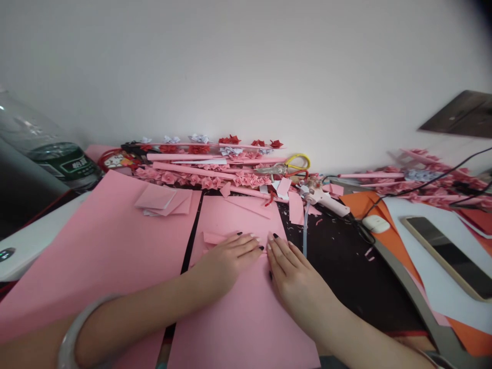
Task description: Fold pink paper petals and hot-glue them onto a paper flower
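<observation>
My left hand lies palm down with its fingers stretched flat, pressing on pink paper. Beside it, fingertips almost meeting, my right hand rests flat in the same way. Under both is a long pink paper sheet. A folded or rolled pink paper strip shows at the edge of my left hand; the rest of it is hidden beneath the fingers. Above the hands lies a thin pink paper piece. On the larger pink sheet to the left sits a small stack of pink paper squares.
Paper flower stems line the wall, with yellow-handled scissors among them. A glue gun lies right of them. A bottle stands at left. At right are a phone, a white earphone case and a black cable.
</observation>
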